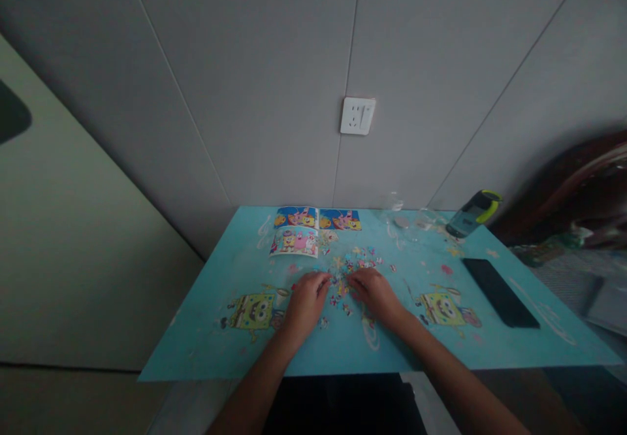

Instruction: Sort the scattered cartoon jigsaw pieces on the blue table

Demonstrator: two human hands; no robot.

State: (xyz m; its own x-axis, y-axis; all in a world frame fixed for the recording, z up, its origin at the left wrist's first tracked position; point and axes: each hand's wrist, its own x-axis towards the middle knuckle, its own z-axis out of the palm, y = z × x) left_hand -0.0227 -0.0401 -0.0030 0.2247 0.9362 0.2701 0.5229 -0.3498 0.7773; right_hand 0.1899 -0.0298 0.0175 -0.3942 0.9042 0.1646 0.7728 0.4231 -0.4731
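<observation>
Small, many-coloured jigsaw puzzle pieces [337,301] lie loose in a cluster at the middle of the blue table [206,350]. My left hand [309,294] rests at the cluster's left side, thumb and fingers drawn together in a pinch. On the right side my right hand [376,291] bends inward, its fingertips also closed together among the pieces. What either pinch holds is too small to make out. Just beyond my left hand lies a printed picture sheet [296,241] with cartoon figures, and two blue picture cards [340,219] adjoin it behind.
Clear plastic containers [425,219] and a dark bottle with a yellow-green loop [467,216] stand at the back right. A black flat phone-like slab [499,292] lies at the right. Behind the table rises a grey wall with a white socket [357,116].
</observation>
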